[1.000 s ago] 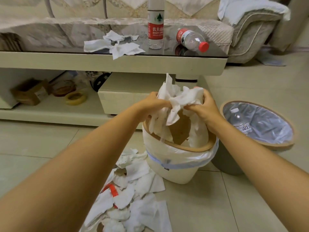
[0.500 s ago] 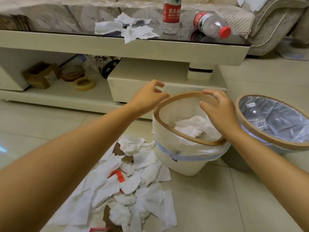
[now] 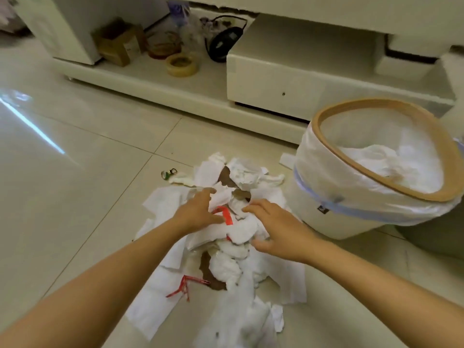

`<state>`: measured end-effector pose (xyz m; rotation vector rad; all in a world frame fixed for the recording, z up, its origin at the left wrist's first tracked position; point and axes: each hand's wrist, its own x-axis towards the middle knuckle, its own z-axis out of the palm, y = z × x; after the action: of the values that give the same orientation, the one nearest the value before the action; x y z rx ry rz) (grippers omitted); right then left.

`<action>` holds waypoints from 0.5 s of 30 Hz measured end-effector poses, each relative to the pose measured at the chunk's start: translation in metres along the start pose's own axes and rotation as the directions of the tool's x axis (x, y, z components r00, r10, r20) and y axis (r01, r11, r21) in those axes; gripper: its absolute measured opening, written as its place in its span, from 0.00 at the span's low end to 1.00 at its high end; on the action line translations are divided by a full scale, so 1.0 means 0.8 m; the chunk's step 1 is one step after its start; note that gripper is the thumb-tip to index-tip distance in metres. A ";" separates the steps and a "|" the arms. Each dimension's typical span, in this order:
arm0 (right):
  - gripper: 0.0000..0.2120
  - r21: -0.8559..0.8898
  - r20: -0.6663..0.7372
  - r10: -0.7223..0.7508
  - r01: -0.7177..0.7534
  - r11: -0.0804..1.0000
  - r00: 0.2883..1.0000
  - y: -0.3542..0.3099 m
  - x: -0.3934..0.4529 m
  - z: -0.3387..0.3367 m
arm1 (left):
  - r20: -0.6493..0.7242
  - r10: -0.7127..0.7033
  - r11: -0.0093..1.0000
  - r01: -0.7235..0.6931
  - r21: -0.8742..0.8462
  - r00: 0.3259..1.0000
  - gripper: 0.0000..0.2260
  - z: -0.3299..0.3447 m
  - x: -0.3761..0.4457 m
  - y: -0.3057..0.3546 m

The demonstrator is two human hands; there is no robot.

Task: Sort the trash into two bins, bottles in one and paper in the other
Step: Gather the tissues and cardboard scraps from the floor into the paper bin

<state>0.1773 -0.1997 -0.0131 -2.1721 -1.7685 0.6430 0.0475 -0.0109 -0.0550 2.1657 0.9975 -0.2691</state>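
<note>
A heap of crumpled white paper (image 3: 226, 262) with brown scraps and red strips lies on the tiled floor in front of me. My left hand (image 3: 198, 212) rests on the heap's upper part, fingers spread over a red strip. My right hand (image 3: 276, 229) lies just to its right on the paper, fingers apart. Neither hand has lifted anything. At the right stands a white bin (image 3: 351, 212) with a wooden rim and a plastic liner, holding white paper (image 3: 381, 159). The grey bin is only a dark edge (image 3: 434, 237) at the far right.
A low cream coffee table (image 3: 276, 81) runs along the top, its lower shelf holding a cardboard box (image 3: 118, 43), tape rolls (image 3: 182, 64) and a black device (image 3: 223, 43). A small metal ring-like object (image 3: 168, 172) lies on the floor left of the heap. Bare tiles stretch to the left.
Both hands let the paper fall into the white bin, then came down to the left onto the floor heap. My view tilted down, so the tabletop and bottles left the frame.
</note>
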 end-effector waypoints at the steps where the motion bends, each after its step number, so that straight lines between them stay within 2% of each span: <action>1: 0.35 0.004 0.058 0.068 -0.069 0.998 0.996 0.006 0.010 0.009 | 0.014 -0.012 0.999 0.011 0.043 1.000 0.41 0.007 0.007 -0.012; 4: 0.43 -0.107 0.094 0.151 -0.140 0.984 0.984 0.031 0.045 0.024 | -0.060 -0.034 0.983 0.044 0.180 0.998 0.49 0.018 0.034 -0.037; 7: 0.46 -0.190 0.075 0.197 -0.180 0.965 0.977 0.059 0.085 0.030 | -0.120 -0.062 0.988 0.078 0.133 0.991 0.51 0.029 0.057 -0.051; 9: 0.47 -0.128 0.064 0.280 -0.270 0.954 0.958 0.073 0.109 0.036 | -0.128 -0.049 0.994 0.061 0.093 0.991 0.51 0.044 0.064 -0.060; 12: 0.53 -0.011 0.111 0.391 -0.392 0.920 0.914 0.089 0.139 0.049 | -0.130 0.022 0.986 0.000 0.168 0.991 0.47 0.056 0.067 -0.069; 15: 0.54 0.024 0.215 0.372 -0.385 0.922 0.903 0.091 0.147 0.066 | -0.059 0.077 0.978 -0.064 0.201 0.995 0.43 0.051 0.056 -0.064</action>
<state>0.2317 -0.1052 -0.1131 -2.5037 -1.3893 1.0355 0.0444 0.0092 -0.1315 2.3999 0.9624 -0.2747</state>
